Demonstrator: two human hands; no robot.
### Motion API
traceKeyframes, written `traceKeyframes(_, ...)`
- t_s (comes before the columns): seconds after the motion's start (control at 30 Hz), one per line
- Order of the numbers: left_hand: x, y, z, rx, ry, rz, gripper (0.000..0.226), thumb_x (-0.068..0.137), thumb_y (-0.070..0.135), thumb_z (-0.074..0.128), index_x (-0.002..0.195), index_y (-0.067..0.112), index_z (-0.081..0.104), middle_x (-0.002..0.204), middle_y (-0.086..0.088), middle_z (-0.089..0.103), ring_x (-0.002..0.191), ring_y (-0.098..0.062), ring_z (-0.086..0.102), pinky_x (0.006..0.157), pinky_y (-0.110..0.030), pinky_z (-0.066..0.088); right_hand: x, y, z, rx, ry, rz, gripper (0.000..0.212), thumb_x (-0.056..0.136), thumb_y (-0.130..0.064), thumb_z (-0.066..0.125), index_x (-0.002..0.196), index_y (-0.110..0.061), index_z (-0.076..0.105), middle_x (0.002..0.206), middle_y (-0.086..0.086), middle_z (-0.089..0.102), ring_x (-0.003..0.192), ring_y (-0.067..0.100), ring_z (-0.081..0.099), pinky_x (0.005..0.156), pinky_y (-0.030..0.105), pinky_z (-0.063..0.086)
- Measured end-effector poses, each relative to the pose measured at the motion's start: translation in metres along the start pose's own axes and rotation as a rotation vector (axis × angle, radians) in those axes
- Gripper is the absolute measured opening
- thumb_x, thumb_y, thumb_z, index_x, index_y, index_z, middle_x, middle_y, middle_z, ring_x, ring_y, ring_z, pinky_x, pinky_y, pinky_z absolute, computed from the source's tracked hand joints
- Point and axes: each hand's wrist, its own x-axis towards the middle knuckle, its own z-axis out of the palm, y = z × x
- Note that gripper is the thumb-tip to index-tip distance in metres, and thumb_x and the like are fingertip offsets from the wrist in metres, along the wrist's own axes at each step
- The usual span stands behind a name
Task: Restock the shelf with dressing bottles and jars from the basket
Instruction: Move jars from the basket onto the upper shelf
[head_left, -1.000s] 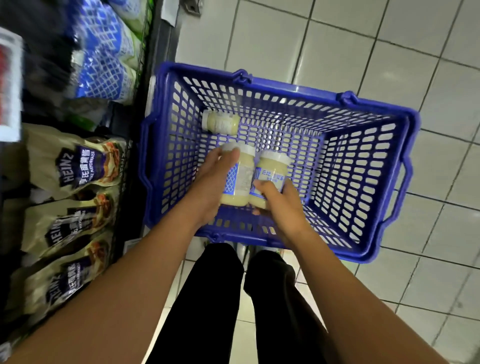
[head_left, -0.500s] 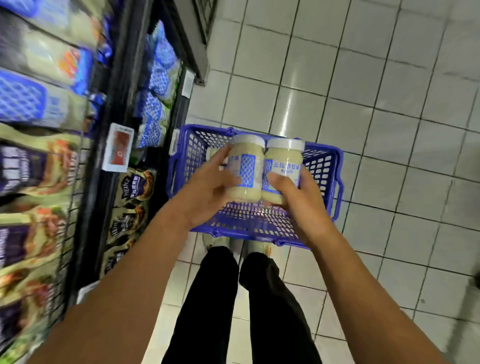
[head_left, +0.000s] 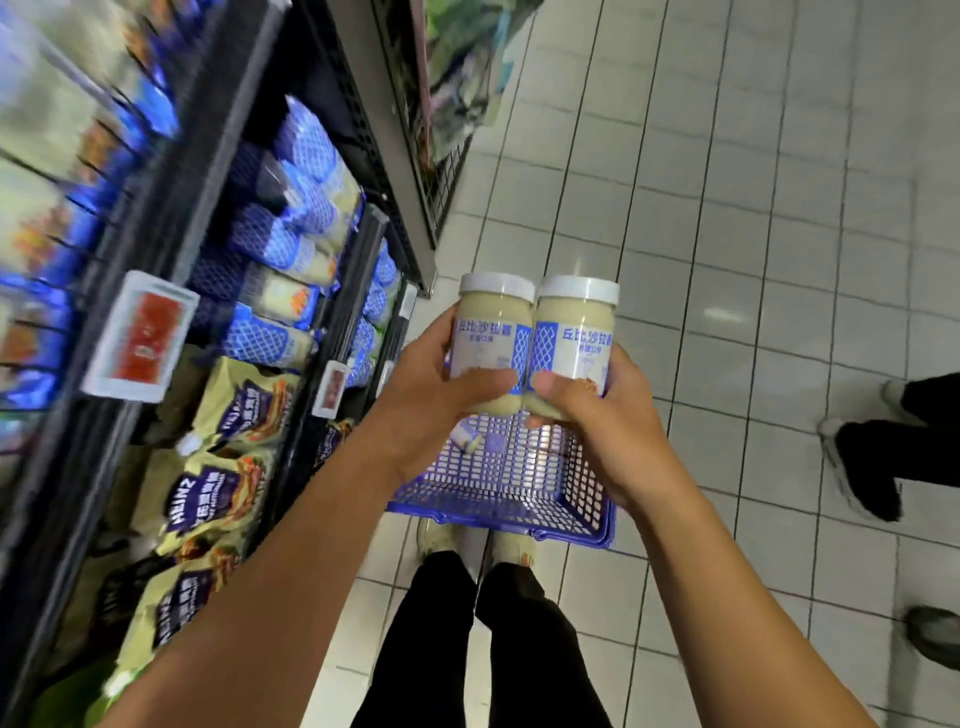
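My left hand (head_left: 434, 395) grips one dressing jar (head_left: 491, 332) with a white lid and a blue-and-white label. Pressed against it on the right is a second, matching jar (head_left: 574, 338), held upright by my right hand (head_left: 597, 415). Both jars hang in the air above the blue plastic basket (head_left: 498, 499) on the floor. One small jar (head_left: 467, 436) still lies on its side in the basket. The shelf (head_left: 208, 208) on my left carries blue-netted dressing packs (head_left: 291, 228) and yellow Heinz pouches (head_left: 234, 405).
Red price tags (head_left: 143, 338) hang along the shelf edges. Another person's feet in dark shoes (head_left: 862, 457) stand on the tiled floor at the right. My own legs and shoes (head_left: 467, 540) are just behind the basket.
Both hands lifted the two jars out of the basket and raised them well above it. The view has swung up toward the shelf.
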Motion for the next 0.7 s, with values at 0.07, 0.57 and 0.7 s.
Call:
traceKeyframes(0.07, -0.011, 0.019, 0.006, -0.01, 0.015, 0.044, 0.069, 0.062, 0.02, 0.081, 0.126, 0.018, 0.058, 0.121, -0.019, 0.067, 0.111, -0.038, 0.063, 0.091, -0.049, 0.054, -0.009, -0.023, 0.006, -0.033, -0.016, -0.036, 0.063, 0.059, -0.037, 0.083, 0.113, -0.014, 0.061, 0.1, 0.011, 0.075, 0.085, 0.029, 0.074, 0.07, 0.038, 0.059)
traceKeyframes(0.57, -0.144, 0.127, 0.032, -0.057, 0.346, 0.466, 0.067, 0.065, 0.018, 0.079, 0.127, 0.014, 0.053, 0.118, -0.017, 0.068, 0.103, -0.028, 0.065, 0.084, -0.043, 0.056, -0.077, -0.148, 0.08, -0.212, -0.465, -0.24, 0.069, 0.056, -0.038, 0.079, 0.116, -0.01, 0.059, 0.097, 0.009, 0.075, 0.08, 0.02, 0.07, 0.069, 0.037, 0.061)
traceKeyframes(0.7, -0.201, 0.135, 0.039, -0.1, 0.471, 0.584, 0.073, 0.066, 0.015, 0.079, 0.134, 0.012, 0.05, 0.118, -0.013, 0.069, 0.102, -0.025, 0.066, 0.082, -0.036, 0.057, -0.106, -0.164, 0.105, -0.232, -0.644, -0.271, 0.065, 0.06, -0.033, 0.079, 0.117, -0.009, 0.059, 0.098, 0.011, 0.074, 0.082, 0.021, 0.069, 0.071, 0.039, 0.06)
